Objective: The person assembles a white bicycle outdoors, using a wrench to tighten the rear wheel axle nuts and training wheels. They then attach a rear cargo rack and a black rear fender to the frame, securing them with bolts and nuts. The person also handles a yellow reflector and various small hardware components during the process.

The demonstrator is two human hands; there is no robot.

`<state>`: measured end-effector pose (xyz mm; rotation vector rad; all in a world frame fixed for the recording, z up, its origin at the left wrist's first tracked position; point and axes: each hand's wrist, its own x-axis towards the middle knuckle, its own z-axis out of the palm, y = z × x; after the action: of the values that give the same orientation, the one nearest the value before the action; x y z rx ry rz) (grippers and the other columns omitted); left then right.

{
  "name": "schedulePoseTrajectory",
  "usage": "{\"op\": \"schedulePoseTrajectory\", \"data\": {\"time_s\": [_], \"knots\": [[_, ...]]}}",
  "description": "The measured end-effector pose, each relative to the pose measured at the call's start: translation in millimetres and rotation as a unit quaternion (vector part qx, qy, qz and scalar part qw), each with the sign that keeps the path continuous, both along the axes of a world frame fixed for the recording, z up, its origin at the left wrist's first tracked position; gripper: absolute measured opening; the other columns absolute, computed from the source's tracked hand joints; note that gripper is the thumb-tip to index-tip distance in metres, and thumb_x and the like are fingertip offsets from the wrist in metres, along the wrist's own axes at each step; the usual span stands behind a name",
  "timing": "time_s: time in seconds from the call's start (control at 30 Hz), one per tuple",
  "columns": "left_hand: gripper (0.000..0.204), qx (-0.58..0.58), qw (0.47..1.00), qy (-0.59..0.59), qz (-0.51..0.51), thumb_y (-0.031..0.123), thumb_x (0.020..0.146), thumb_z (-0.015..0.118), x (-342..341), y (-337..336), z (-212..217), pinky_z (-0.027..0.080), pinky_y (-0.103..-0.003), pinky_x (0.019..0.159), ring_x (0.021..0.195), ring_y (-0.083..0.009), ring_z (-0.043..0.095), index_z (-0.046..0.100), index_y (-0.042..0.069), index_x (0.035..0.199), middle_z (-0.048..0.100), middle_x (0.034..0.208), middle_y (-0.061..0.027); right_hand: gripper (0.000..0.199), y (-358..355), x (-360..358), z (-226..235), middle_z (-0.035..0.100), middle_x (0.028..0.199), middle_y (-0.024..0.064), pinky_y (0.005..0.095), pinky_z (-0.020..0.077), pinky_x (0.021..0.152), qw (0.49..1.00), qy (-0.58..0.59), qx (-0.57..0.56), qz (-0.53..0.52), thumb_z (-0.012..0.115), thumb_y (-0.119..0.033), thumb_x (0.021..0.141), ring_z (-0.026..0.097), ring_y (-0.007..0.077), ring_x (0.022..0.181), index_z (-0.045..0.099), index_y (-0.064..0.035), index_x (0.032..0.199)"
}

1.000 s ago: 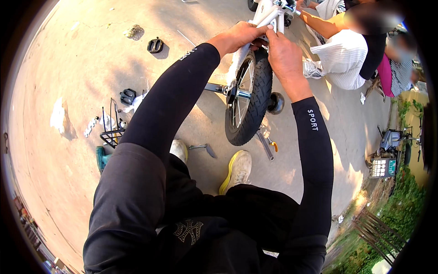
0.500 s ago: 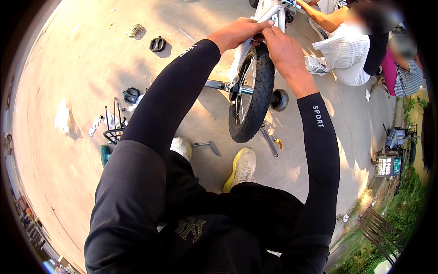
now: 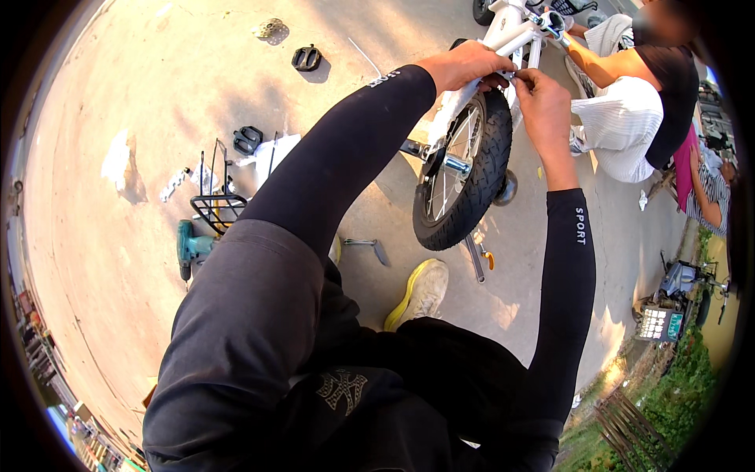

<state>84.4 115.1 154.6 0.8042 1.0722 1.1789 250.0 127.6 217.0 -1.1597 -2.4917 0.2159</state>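
Observation:
A small white bicycle [image 3: 515, 35] stands in front of me, with its black-tyred rear wheel [image 3: 472, 161] toward me. A stabiliser wheel [image 3: 507, 189] shows at its right side. My left hand [image 3: 472, 64] reaches over the tyre's top beside the white frame, its fingers curled and thumb stretched toward the right hand. My right hand [image 3: 543, 98] is closed in a pinch just right of the left fingertips. Whatever lies between the fingers is too small and partly hidden to name.
On the ground lie a spanner [image 3: 474, 258], a yellow-handled tool [image 3: 488, 259], a folding tool [image 3: 376, 249], a teal power drill [image 3: 191, 245], a black wire rack [image 3: 219, 206] and pedals [image 3: 307, 57]. Another person in white trousers [image 3: 621, 118] sits at the right, an arm reaching toward the bicycle.
My view has shifted, so the bicycle and both hands sit further right. My right hand has drawn slightly away from the left, still pinched. More of the drill shows.

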Motion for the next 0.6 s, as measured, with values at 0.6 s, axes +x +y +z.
{"op": "schedulePoseTrajectory", "data": {"time_s": [0.6], "knots": [[0.022, 0.013, 0.998, 0.052, 0.046, 0.023, 0.09, 0.068, 11.2, 16.6, -19.1, 0.043, -0.025, 0.055, 0.067, -0.0128, 0.057, 0.071, 0.002, 0.094, 0.067, 0.084, -0.0052, 0.027, 7.6, -11.6, 0.0, 0.074, 0.094, 0.0157, 0.0453, 0.0557, 0.082, 0.987, -0.119, 0.029, -0.1, 0.067, -0.029, 0.088, 0.071, 0.0357, 0.089, 0.076, -0.0104, 0.105]]}}
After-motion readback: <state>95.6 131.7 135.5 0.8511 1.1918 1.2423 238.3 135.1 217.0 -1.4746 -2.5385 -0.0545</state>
